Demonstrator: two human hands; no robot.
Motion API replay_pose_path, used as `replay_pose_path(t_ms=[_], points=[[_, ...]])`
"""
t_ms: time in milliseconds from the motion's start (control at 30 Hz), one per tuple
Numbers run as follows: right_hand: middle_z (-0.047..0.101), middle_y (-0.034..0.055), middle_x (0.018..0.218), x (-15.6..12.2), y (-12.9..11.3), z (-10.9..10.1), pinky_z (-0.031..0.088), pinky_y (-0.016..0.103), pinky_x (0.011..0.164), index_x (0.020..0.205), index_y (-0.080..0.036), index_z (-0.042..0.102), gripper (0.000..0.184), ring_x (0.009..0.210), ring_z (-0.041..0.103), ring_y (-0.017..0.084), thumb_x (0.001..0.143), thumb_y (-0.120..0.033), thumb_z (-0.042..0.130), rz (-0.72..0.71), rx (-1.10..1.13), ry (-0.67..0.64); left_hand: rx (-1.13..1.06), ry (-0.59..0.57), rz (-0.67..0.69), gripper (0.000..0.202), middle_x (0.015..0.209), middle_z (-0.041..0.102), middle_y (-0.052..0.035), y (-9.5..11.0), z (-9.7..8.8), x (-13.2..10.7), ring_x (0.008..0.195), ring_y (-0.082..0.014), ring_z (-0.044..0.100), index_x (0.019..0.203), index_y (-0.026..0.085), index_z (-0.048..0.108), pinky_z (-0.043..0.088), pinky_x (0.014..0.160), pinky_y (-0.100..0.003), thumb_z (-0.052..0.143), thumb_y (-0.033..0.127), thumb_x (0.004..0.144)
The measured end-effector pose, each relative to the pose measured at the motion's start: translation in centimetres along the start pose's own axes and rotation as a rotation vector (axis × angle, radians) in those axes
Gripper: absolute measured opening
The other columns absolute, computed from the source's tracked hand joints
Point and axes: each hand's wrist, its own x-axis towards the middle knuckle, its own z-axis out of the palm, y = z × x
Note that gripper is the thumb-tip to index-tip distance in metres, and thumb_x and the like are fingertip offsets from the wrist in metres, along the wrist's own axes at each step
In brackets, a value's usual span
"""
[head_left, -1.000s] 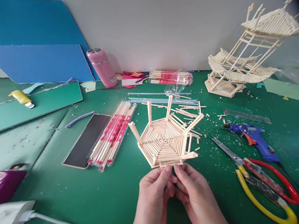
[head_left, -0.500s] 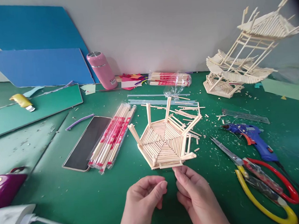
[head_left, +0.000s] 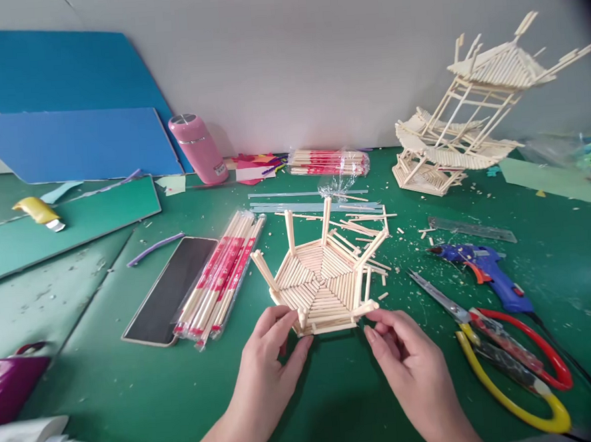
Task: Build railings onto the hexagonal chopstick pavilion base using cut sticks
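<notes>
A hexagonal base of wooden sticks (head_left: pixel 322 283) lies before me on the green table, with upright stick posts at its corners. My left hand (head_left: pixel 274 362) is at the near left corner, index finger by the short post and thumb at the front edge, gripping the base. At the near right corner, my right hand (head_left: pixel 409 357) has its fingertips closed around the outward-leaning post (head_left: pixel 367 308). A strip of sticks (head_left: pixel 332 326) runs along the front edge between both hands. The fingers' undersides are hidden.
Right: scissors (head_left: pixel 504 355), a blue glue gun (head_left: pixel 483 269), a clear ruler (head_left: pixel 471 229) and a stick pavilion (head_left: pixel 470 123). Left: wrapped sticks (head_left: pixel 223 275), a phone (head_left: pixel 172 292) and a yellow cutter (head_left: pixel 38 211). Behind stands a pink bottle (head_left: pixel 199 149); loose sticks (head_left: pixel 358 227) lie beyond the base.
Both hands have moved forward and apart, from in front of the base onto its two near corners. The left fingers, empty before, now hold the base. The camera view has shifted slightly.
</notes>
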Motion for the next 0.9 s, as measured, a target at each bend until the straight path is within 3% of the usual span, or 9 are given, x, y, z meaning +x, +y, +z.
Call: replay_pose_path(t_ms=[167, 400, 667, 900], points=[[0.053, 0.0033, 0.078, 1.1, 0.2, 0.5, 0.043, 0.023, 0.055, 0.088, -0.02, 0.061, 0.012, 0.062, 0.051, 0.013, 0.081, -0.027, 0.054, -0.089, -0.014, -0.052, -0.05, -0.081, 0.008, 0.014, 0.084, 0.058, -0.0066, -0.1, 0.1, 0.8, 0.07, -0.0173, 0.054, 0.075, 0.019, 0.064, 0.042, 0.061, -0.024, 0.052, 0.021, 0.082], [0.053, 0.0024, 0.08, 1.8, 0.1, -0.1, 0.042, 0.023, 0.054, 0.092, -0.022, 0.06, 0.014, 0.062, 0.05, 0.012, 0.083, -0.029, 0.052, -0.135, 0.009, -0.078, -0.045, -0.184, -0.016, 0.021, 0.076, 0.055, -0.0035, 0.5, -1.2, 1.8, 0.072, -0.017, 0.053, 0.069, 0.017, 0.06, 0.042, 0.065, -0.025, 0.048, 0.024, 0.084], [0.055, 0.0007, 0.082, 3.6, -4.2, -2.1, 0.044, 0.02, 0.056, 0.088, -0.024, 0.059, 0.009, 0.069, 0.054, 0.011, 0.083, -0.028, 0.053, -0.267, -0.041, -0.082, -0.067, -0.311, -0.106, 0.027, 0.063, 0.047, 0.0027, 4.1, -4.5, 4.5, 0.059, -0.0122, 0.041, 0.067, 0.018, 0.055, 0.031, 0.053, -0.022, 0.045, 0.035, 0.085], [0.053, -0.0021, 0.075, 5.8, -7.2, -3.3, 0.039, 0.021, 0.051, 0.08, -0.025, 0.057, 0.014, 0.061, 0.049, 0.01, 0.085, -0.033, 0.048, -0.325, -0.098, -0.114, -0.207, -0.368, -0.218, 0.034, 0.064, 0.047, 0.0023, 5.1, -6.1, 6.5, 0.059, -0.0119, 0.038, 0.07, 0.017, 0.059, 0.029, 0.054, -0.023, 0.045, 0.046, 0.083]])
